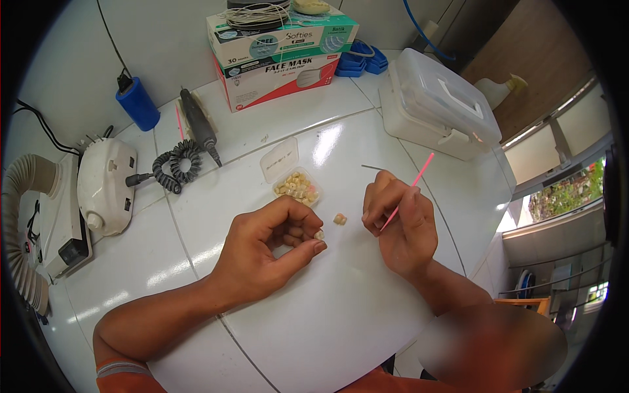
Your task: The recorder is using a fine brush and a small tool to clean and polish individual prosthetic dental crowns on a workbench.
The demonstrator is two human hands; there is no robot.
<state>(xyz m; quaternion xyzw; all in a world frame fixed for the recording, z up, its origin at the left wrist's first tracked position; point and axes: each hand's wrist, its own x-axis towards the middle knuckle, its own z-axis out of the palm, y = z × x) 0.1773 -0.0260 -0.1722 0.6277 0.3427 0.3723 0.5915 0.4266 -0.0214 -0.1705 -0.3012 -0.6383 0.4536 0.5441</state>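
Between the thumb and fingertips of my left hand (272, 245) is a small whitish tooth-like piece (319, 234), mostly covered by the fingers. My right hand (403, 219) is closed around a thin pink stick (422, 171), which slants with its lower tip by the fingertips. A thin grey rod (372, 167) shows just beyond the right knuckles; I cannot tell whether it is held or lying on the table. Another small tooth-like piece, with a pinkish part (340, 219), lies between my hands. Behind the left hand stands a small clear box (278, 190) of cream tooth-like pieces, its lid (280, 159) open.
A dark handpiece (198, 121) with a coiled cord lies back left, near a white control unit (105, 187) and a ribbed hose (19, 223). Stacked mask boxes (275, 78) stand at the back. A white lidded case (436, 105) sits back right, beside blue trays (362, 62).
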